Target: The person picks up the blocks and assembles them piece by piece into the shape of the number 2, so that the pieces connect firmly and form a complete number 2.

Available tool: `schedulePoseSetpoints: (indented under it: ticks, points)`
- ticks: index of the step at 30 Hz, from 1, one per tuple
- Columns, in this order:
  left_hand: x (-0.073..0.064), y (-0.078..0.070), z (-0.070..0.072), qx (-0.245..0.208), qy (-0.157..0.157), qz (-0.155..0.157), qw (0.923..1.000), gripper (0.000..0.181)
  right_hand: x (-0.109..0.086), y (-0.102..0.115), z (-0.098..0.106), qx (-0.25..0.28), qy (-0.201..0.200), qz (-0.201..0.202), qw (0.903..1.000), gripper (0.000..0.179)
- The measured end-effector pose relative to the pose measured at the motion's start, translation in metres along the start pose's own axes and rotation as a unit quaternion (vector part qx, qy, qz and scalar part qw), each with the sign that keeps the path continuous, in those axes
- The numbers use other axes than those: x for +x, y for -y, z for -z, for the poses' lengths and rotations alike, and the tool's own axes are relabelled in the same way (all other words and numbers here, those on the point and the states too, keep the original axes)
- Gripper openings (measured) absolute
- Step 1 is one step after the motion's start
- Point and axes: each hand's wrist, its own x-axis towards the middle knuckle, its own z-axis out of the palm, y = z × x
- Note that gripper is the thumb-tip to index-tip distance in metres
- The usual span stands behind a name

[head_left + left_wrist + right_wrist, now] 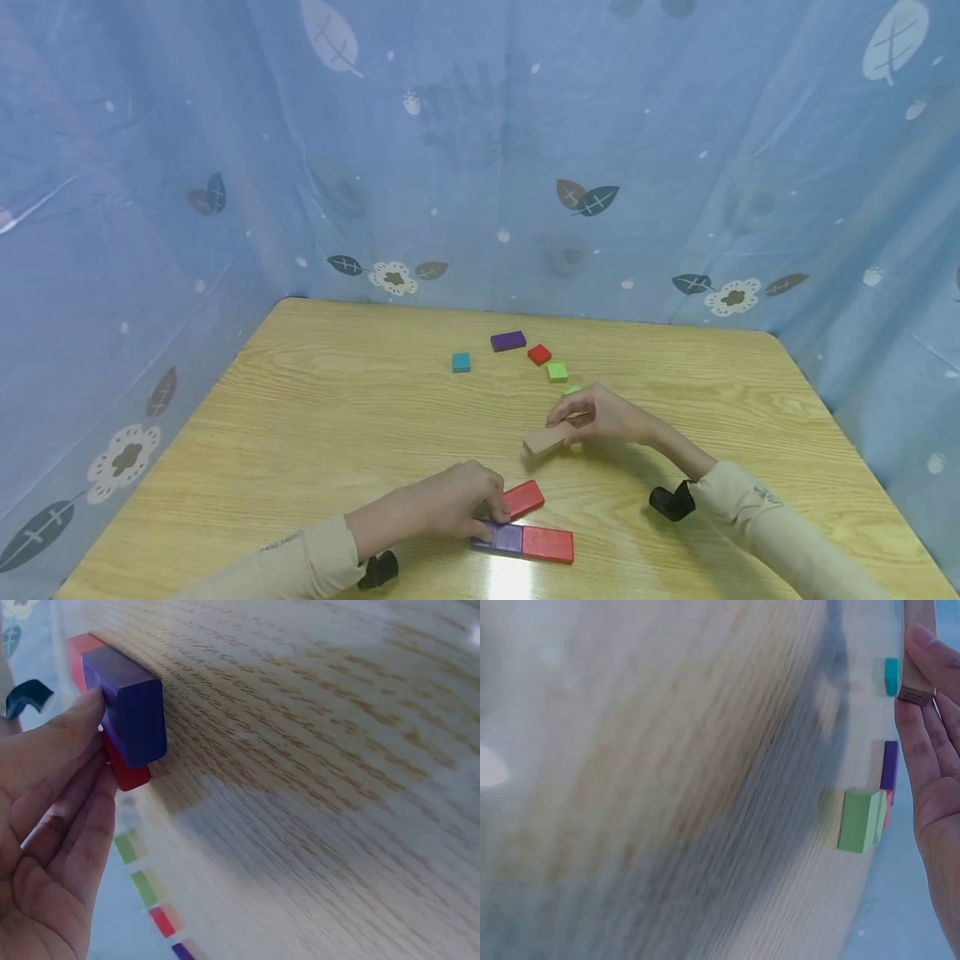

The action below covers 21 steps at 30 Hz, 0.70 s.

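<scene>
My left hand [457,500] is low in the middle of the head view, its thumb and fingers pinching at a purple block [508,538]. A red block [549,544] lies end to end with the purple one. Behind them a second red block [525,498] lies at an angle, close to my left fingertips. In the left wrist view, the thumb is against the side of the purple block [124,705]; the other fingertips are partly hidden. Further right, my right hand [603,414] holds a plain wooden block [546,439] by one end, between thumb and fingers [930,656].
Toward the back of the wooden table [360,400] lie a teal block [461,362], a purple block [508,341], a small red block [539,355] and a light green block [557,372]. Another green block [572,389] is partly covered by my right hand. A blue curtain [480,167] surrounds the table.
</scene>
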Motion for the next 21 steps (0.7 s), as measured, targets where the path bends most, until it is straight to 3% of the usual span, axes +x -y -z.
schedulePoseSetpoints:
  ticks: [13,21]
  points:
    - [-0.002,0.002,-0.002,-0.005,-0.011,-0.018,0.9998,0.024,-0.025,0.007,-0.014,-0.003,0.004,0.034,0.9994,0.029]
    - [-0.001,0.0,-0.001,-0.016,-0.005,-0.006,0.9998,0.024,-0.031,0.007,-0.022,-0.018,0.008,0.068,0.9975,0.028]
